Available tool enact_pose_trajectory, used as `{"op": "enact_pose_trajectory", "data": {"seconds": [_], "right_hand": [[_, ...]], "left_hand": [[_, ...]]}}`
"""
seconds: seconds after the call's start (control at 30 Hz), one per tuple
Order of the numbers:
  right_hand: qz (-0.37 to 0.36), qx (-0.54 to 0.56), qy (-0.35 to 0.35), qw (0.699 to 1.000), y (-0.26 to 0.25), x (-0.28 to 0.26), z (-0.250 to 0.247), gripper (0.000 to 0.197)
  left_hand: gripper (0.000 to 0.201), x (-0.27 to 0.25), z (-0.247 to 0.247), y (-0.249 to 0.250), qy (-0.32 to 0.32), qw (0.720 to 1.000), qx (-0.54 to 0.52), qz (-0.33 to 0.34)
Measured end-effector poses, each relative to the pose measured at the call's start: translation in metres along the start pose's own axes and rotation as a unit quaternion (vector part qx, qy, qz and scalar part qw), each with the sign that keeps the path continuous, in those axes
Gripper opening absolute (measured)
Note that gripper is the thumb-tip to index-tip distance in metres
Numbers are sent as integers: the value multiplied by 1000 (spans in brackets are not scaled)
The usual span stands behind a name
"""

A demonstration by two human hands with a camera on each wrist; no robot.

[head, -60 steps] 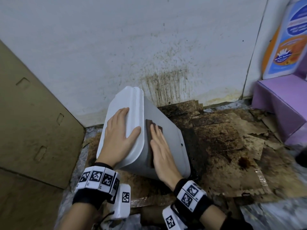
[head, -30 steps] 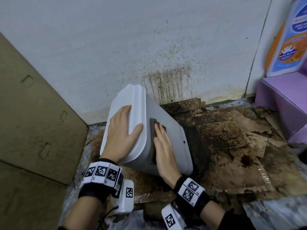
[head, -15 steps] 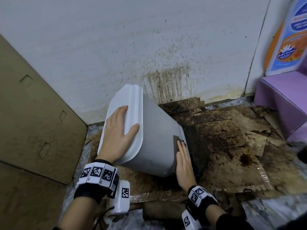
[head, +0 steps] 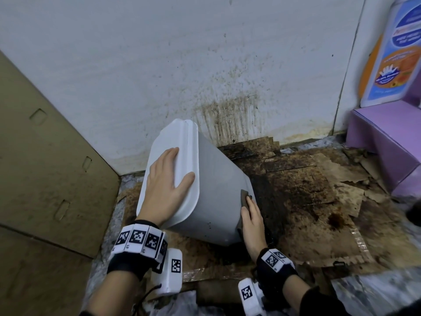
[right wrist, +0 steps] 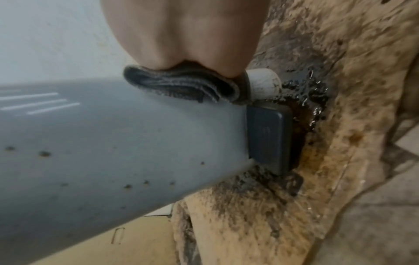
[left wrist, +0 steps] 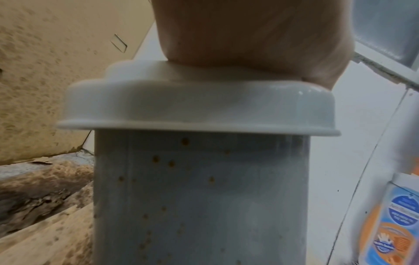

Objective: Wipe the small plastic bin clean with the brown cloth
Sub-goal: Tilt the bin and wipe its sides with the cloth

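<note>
The small grey plastic bin with its white lid is tipped toward the left, its base on the dirty cardboard. My left hand lies flat on the lid with fingers straight and thumb over the lid's edge. My right hand presses the folded brown cloth flat against the bin's side near its lower right edge. In the right wrist view the cloth is bunched under my palm beside the bin's dark base. In the left wrist view brown specks dot the bin wall.
Stained, wet cardboard covers the floor, with dark sludge by the bin's base. A spattered white wall stands behind. A cardboard panel leans at left. A purple box and a detergent bottle sit at right.
My right hand has slid the cloth down the bin's side from just under the lid to the lower edge near the base. The left hand has stayed on the lid.
</note>
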State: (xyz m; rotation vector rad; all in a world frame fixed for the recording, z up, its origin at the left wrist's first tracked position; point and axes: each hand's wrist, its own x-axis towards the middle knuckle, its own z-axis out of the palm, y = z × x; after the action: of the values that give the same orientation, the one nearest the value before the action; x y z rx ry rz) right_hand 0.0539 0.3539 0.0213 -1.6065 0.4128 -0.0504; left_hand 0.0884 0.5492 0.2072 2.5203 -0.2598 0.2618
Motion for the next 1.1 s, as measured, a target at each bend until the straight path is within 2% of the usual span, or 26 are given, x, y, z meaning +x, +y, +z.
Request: {"op": "enact_pose_trajectory", "data": {"seconds": [0.13, 0.4, 0.5, 0.6, 0.67, 0.8, 0.93, 1.0, 1.1], "right_hand": [[16, 10, 24, 1000, -25, -6, 6, 46], [-77, 99, -34, 991, -86, -19, 25, 40], [-53, 176, -61, 981, -108, -17, 19, 38], [-18, 279, -77, 957, -130, -15, 7, 34], [-33, 305, -90, 947, -146, -16, 2, 35], [-91, 255, -98, 958, -164, -21, -10, 36], [-113, 181, -88, 973, -167, -17, -25, 39], [-138, 115, -93, 979, -167, -14, -32, 48], [-162, 12, -93, 982, -166, -11, -42, 60]], "left_hand": [[82, 3, 2, 4, 1, 1000, 10, 7], [85, 4, 5, 9, -8, 1000, 18, 11], [86, 6, 8, 13, -13, 999, 28, 17], [83, 5, 12, 23, -7, 1000, 21, 16], [75, 3, 17, 34, 9, 1000, -8, 10], [59, 1, 30, 58, 48, 997, -66, -4], [37, 3, 38, 76, 81, 987, -138, 18], [27, 4, 38, 82, 98, 977, -186, 16], [27, 4, 32, 87, 110, 946, -304, -12]]}}
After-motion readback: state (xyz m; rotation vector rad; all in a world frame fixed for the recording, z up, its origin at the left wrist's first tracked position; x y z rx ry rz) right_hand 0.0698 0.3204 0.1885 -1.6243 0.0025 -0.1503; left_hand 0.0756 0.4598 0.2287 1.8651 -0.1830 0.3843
